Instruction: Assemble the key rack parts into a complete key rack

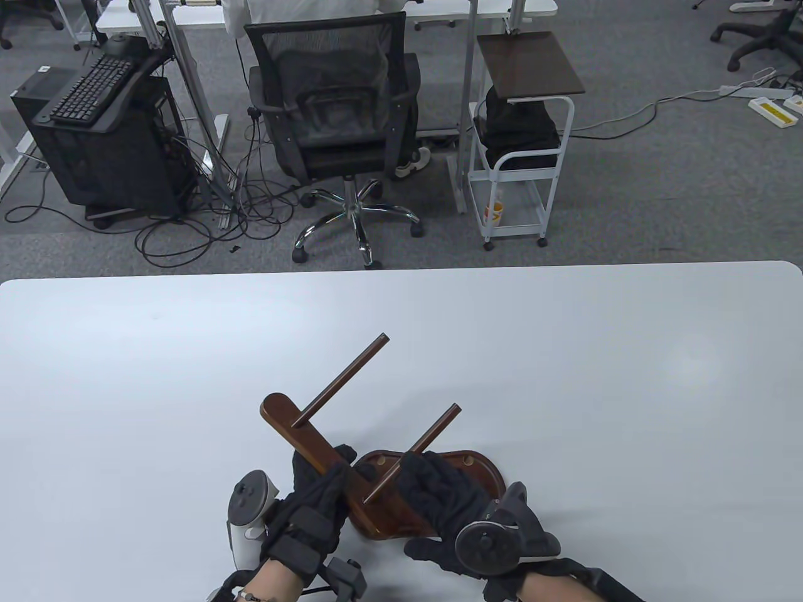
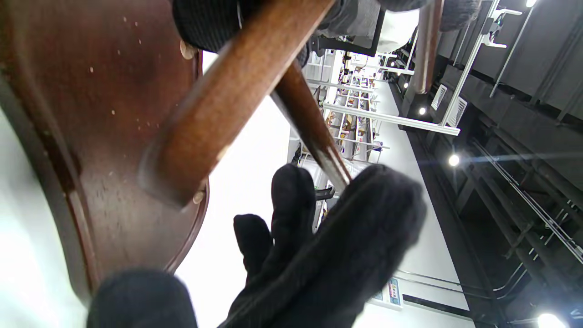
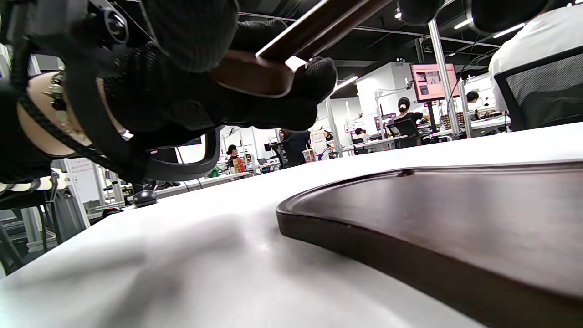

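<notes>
Key rack partly assembled. The upright post [image 1: 313,442], a flat dark-wood slat with a rounded top end, is held tilted above the oval base tray [image 1: 486,470], which lies flat on the white worktop [image 1: 564,376] near the front edge. One peg rod [image 1: 342,379] is already seated through the post near its rounded end and sticks out toward the far side. A second peg rod [image 1: 414,451] sits lower on the post; whether it is fully home in its hole cannot be told, as the right hand covers that part. Left hand [image 1: 313,495]: fingers clenched around the lower part of the post, steadying it. Right hand [image 1: 439,492]: fingers closed around the second rod near where it meets the post. In the left wrist view the foot of the post [image 2: 173,168] hovers close over the tray surface [image 2: 91,91], apparently not yet socketed. Judgement: roughly midway. Done: first peg in. In hand: second peg. Left: confirm the second peg is seated, then stand the post upright and fit its foot into the base tray. Small pale holes show on the tray's rim [image 1: 467,461]; their purpose is unclear.
</notes>
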Tool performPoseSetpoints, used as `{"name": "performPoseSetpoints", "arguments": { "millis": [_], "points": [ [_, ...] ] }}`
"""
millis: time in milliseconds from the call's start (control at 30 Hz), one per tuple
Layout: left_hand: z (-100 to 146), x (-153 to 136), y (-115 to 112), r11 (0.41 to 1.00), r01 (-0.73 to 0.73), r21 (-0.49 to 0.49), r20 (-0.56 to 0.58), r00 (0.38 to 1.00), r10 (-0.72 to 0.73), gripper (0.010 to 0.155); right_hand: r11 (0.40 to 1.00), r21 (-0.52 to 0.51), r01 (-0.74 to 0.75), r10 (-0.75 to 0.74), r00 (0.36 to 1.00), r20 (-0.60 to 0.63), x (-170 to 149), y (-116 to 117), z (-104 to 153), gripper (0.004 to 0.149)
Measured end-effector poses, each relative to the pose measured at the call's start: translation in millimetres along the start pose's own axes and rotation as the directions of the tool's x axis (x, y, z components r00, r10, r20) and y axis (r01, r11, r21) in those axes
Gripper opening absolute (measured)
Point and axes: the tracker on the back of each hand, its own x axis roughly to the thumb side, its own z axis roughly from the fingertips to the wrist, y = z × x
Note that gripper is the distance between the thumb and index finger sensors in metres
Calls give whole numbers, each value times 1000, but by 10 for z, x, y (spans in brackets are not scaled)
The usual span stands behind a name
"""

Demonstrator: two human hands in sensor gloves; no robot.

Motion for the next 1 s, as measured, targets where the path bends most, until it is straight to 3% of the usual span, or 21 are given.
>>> {"name": "performPoseSetpoints", "arguments": {
  "millis": [167,333,500,600,700,767,900,1000],
  "points": [
    [-35,31,-186,998,-62,-28,6,998,62,86,996,-69,-63,62,998,-19,1,-41,-11,87],
    [-92,133,-368,987,-142,-74,24,989,144,86,980,-188,-63,59,998,-28,-39,-207,7,73],
    [-186,265,-516,959,-245,-143,45,966,253,85,962,-273,-33,30,999,-16,-77,-446,24,63],
    [-256,414,-549,938,-246,-246,100,956,277,84,940,-340,-40,46,999,11,-78,-610,38,60],
    [-308,607,-538,908,-200,-367,170,946,277,83,909,-417,-19,37,999,35,-79,-823,56,59],
    [-341,754,-470,905,-173,-389,246,927,283,90,888,-459,31,-3,998,61,-71,-955,76,58],
    [-423,957,-207,867,-150,-476,367,862,351,93,856,-495,147,-107,988,108,-66,-1140,105,57],
    [-414,1010,-87,844,-109,-526,414,833,366,83,838,-477,265,-223,964,142,-116,-1221,103,57]
  ]
}}
